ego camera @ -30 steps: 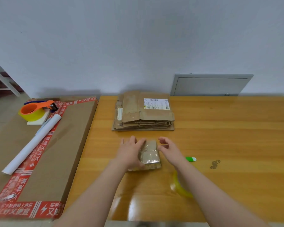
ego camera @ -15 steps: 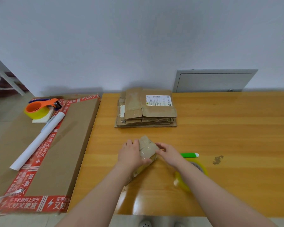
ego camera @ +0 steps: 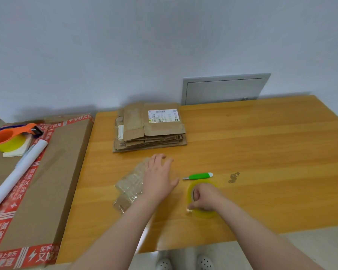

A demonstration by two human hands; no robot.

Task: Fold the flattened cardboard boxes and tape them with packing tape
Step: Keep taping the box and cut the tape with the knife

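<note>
your left hand (ego camera: 158,178) lies flat, grip wide, pressing a small tape-covered cardboard box (ego camera: 129,186) onto the worktop (ego camera: 261,152). your right hand (ego camera: 205,199) grips the yellow tape roll (ego camera: 204,214) beside it. taping seems in hand; next, probably free the tape's end.

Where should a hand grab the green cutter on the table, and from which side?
Grip the cutter by its green handle, from above, pinching across the long sides. It lies flat on the table with the blade sticking out of its left end, so stay off that end. The right hand, holding the tape roll, is nearest.
</note>
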